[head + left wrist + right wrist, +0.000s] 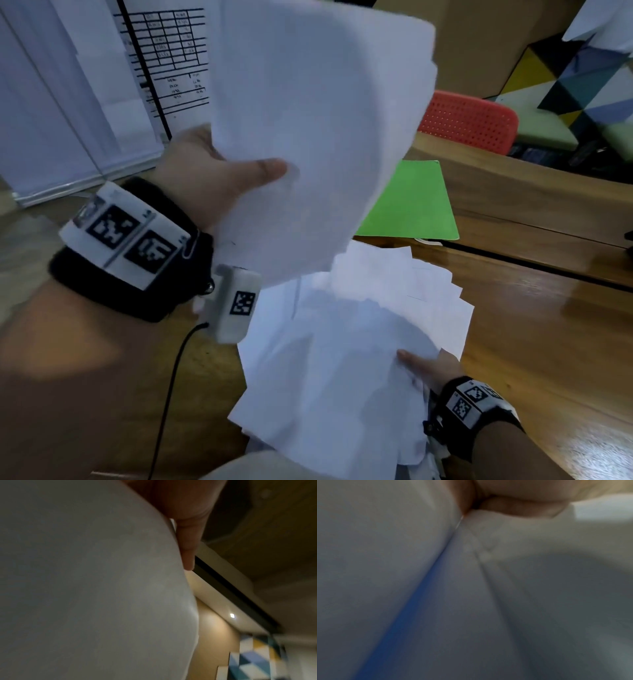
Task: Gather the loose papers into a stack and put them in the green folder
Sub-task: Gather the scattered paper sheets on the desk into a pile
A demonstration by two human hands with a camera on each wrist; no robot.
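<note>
My left hand point(236, 171) holds a sheaf of white papers point(315, 120) raised high over the table, thumb on its near face. The same sheaf point(94, 588) fills the left wrist view, with a finger point(187, 547) along its edge. Below, a loose heap of white papers point(342, 359) lies on the wooden table point(531, 342). My right hand point(424, 366) grips that heap at its right edge, thumb on top, fingers hidden beneath. White paper point(419, 574) fills the blurred right wrist view. The green folder point(414, 205) lies shut flat behind the heap.
A red perforated chair back point(469, 120) stands beyond the table's far edge. White boards with a printed table point(164, 58) lean at the back left. A black cable point(171, 383) runs down from my left wrist camera. Colourful geometric panels point(589, 78) are at the far right.
</note>
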